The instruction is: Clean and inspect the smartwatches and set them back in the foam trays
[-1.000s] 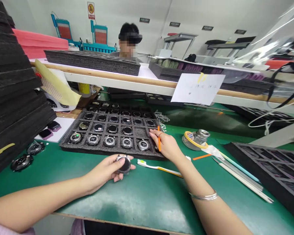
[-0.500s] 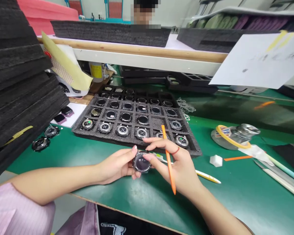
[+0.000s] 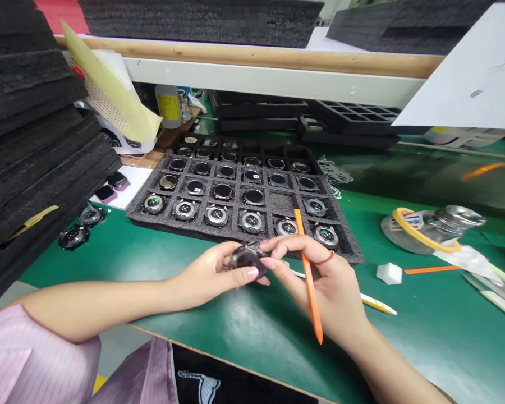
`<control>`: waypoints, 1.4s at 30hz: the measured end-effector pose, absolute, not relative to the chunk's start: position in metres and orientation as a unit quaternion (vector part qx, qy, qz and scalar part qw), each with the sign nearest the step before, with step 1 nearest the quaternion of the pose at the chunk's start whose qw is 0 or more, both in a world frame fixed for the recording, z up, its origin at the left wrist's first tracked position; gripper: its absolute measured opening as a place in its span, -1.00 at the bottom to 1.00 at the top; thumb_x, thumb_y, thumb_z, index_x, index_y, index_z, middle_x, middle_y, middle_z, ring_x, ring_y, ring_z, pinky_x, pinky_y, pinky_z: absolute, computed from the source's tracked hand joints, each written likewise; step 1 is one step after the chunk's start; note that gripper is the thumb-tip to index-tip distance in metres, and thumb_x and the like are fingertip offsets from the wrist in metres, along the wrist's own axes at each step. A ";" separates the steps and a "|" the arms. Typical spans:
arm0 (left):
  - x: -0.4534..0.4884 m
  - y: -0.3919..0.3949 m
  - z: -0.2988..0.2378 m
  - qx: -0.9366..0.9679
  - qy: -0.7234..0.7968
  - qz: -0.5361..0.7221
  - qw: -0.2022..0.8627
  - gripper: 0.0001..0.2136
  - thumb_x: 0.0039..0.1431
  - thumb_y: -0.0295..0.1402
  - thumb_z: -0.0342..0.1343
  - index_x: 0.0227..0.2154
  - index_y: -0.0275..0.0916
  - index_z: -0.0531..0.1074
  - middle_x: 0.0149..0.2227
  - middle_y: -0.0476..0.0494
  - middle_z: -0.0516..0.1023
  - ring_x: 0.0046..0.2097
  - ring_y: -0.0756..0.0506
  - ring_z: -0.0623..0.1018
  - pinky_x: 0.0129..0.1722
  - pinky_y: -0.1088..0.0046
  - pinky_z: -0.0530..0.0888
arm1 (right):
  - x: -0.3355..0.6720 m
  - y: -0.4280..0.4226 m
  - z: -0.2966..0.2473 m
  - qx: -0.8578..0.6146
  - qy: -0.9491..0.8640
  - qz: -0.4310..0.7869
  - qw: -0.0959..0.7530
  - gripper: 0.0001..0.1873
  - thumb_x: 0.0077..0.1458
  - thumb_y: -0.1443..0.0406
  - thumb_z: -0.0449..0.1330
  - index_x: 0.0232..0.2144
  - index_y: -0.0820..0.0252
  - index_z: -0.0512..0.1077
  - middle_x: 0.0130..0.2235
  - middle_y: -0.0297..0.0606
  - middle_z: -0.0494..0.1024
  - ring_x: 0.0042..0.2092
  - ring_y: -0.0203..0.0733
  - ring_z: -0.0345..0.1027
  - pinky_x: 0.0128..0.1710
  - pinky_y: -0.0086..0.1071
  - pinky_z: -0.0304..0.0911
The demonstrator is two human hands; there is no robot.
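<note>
While the left hand (image 3: 212, 275) pinches a watch (image 3: 247, 258) beside the right hand (image 3: 326, 283), which clasps an orange stick (image 3: 311, 294), the watch seems light, rigid, slippery; hold it edgewise.

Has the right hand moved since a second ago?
Yes. Against the black foam tray, the right hand has come off its front right corner, leftward and toward the near edge of the bench, to the round watch in the left hand.
</note>
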State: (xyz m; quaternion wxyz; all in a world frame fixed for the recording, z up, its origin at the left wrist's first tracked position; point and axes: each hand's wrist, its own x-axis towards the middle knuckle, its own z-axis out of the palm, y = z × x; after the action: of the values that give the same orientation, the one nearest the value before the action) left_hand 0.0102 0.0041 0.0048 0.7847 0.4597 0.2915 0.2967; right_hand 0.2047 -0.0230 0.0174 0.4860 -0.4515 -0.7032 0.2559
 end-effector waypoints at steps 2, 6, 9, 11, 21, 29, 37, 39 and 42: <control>0.010 0.006 0.005 0.461 0.342 0.337 0.746 -0.60 0.10 -0.06 0.37 -0.24 -0.30 0.46 -0.29 -0.16 0.64 -0.24 -0.05 0.58 -0.23 0.45 0.45 | 0.205 -0.023 0.017 -0.443 -0.722 0.225 0.482 -0.86 0.16 0.36 0.29 -0.38 0.08 0.39 -0.25 -0.29 0.64 -0.23 -0.21 0.59 -0.18 -0.32 0.50; 0.008 0.011 0.004 0.463 0.364 0.348 0.730 -0.59 0.01 -0.14 0.44 -0.38 -0.25 0.33 -0.27 -0.12 0.62 -0.25 -0.08 0.63 -0.21 0.39 0.52 | 0.206 -0.023 0.017 -0.432 -0.738 0.166 0.491 -0.85 0.15 0.40 0.25 -0.37 0.07 0.37 -0.24 -0.25 0.64 -0.22 -0.19 0.59 -0.16 -0.29 0.50; 0.006 0.011 0.004 0.510 0.344 0.324 0.719 -0.63 0.01 -0.24 0.44 -0.38 -0.23 0.30 -0.38 -0.03 0.56 -0.34 -0.03 0.58 -0.33 0.46 0.47 | 0.206 -0.023 0.017 -0.418 -0.752 0.144 0.489 -0.86 0.16 0.37 0.29 -0.22 0.05 0.45 -0.19 -0.21 0.67 -0.14 -0.11 0.60 -0.09 -0.22 0.52; 0.005 0.010 0.004 0.540 0.346 0.317 0.698 -0.69 0.06 -0.23 0.40 -0.33 -0.25 0.38 -0.42 0.02 0.49 -0.37 0.00 0.51 -0.31 0.47 0.45 | 0.205 -0.022 0.016 -0.396 -0.772 0.150 0.474 -0.79 0.18 0.34 0.31 -0.12 0.05 0.49 -0.14 -0.19 0.68 -0.08 -0.07 0.61 -0.04 -0.18 0.52; 0.006 0.000 0.011 0.545 0.313 0.265 0.731 -0.71 0.15 -0.21 0.34 -0.23 -0.24 0.39 -0.41 0.03 0.43 -0.41 0.01 0.47 -0.41 0.49 0.42 | 0.199 -0.021 0.005 -0.397 -0.740 0.239 0.487 -0.77 0.14 0.35 0.37 -0.13 0.03 0.60 -0.14 -0.27 0.72 -0.09 -0.17 0.62 -0.03 -0.29 0.54; 0.009 0.001 -0.001 0.388 0.243 0.271 0.847 -0.46 0.19 0.15 0.19 -0.33 -0.36 0.50 -0.40 -0.19 0.56 -0.44 -0.03 0.52 -0.44 0.47 0.42 | 0.194 -0.023 0.015 -0.445 -0.624 0.350 0.539 -0.95 0.07 0.25 0.42 -0.44 0.03 0.64 -0.25 -0.26 0.72 -0.24 -0.13 0.64 -0.18 -0.25 0.59; 0.008 0.001 0.003 0.383 0.217 0.275 0.855 -0.53 0.21 0.07 0.23 -0.30 -0.35 0.49 -0.45 -0.13 0.54 -0.43 -0.03 0.52 -0.38 0.45 0.42 | 0.195 -0.025 0.019 -0.454 -0.614 0.382 0.520 -0.88 0.15 0.18 0.36 -0.40 0.05 0.57 -0.14 -0.23 0.72 -0.10 -0.07 0.63 -0.02 -0.15 0.55; 0.007 0.002 0.004 0.379 0.208 0.262 0.863 -0.53 0.18 0.06 0.26 -0.25 -0.34 0.49 -0.44 -0.12 0.53 -0.42 -0.02 0.51 -0.41 0.47 0.40 | 0.196 -0.024 0.019 -0.451 -0.611 0.373 0.533 -0.88 0.12 0.18 0.39 -0.34 0.05 0.56 -0.12 -0.22 0.71 -0.05 -0.06 0.62 0.02 -0.14 0.52; 0.007 0.002 0.004 0.367 0.204 0.241 0.875 -0.53 0.17 0.05 0.28 -0.21 -0.34 0.48 -0.42 -0.13 0.52 -0.42 -0.01 0.50 -0.46 0.51 0.37 | 0.197 -0.024 0.020 -0.448 -0.617 0.377 0.526 -0.84 0.07 0.17 0.43 -0.37 0.05 0.55 -0.13 -0.23 0.71 -0.06 -0.07 0.62 0.01 -0.19 0.52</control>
State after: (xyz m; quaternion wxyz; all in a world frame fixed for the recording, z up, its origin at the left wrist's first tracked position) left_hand 0.0070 0.0020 0.0043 0.8752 0.3666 0.2037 0.2411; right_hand 0.1966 -0.0238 0.0202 0.5259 -0.4481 -0.6168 0.3770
